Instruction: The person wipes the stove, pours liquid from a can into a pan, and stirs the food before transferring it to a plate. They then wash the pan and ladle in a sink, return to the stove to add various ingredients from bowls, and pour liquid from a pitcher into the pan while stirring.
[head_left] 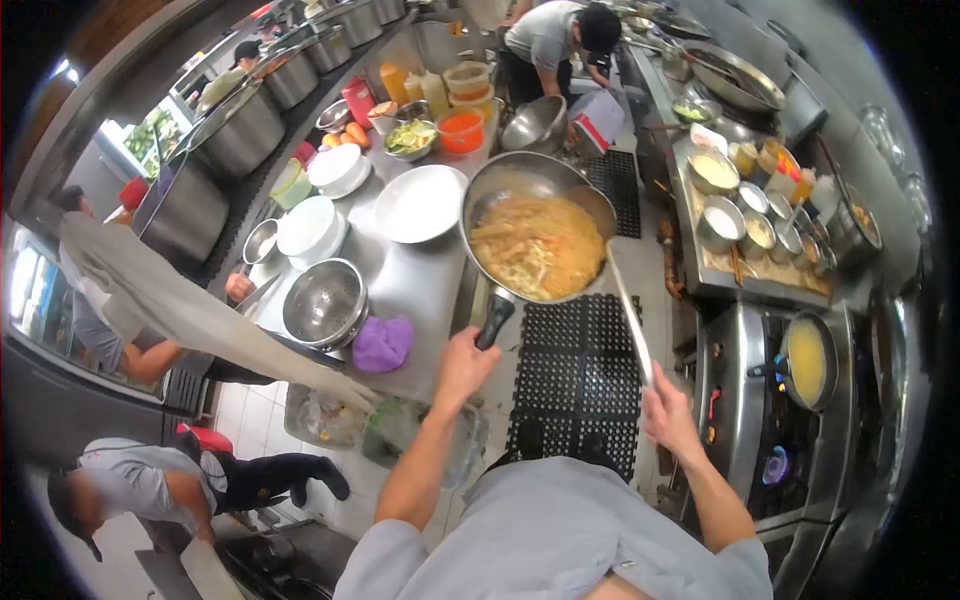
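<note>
- Presently, head view: left hand (465, 370) grips the frying pan (535, 168) by its handle; right hand (668, 408) grips a long metal utensil (630, 315).
- Noodle-like food (545, 245) lies inside the pan, beside the white dish (422, 204).
- Risk: excess tilt could spill food onto the floor mat (575, 370).

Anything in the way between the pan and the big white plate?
Nothing visible. The left hand holds the pan right of the white plate; the utensil in the right hand is at the pan's opposite side.
</note>
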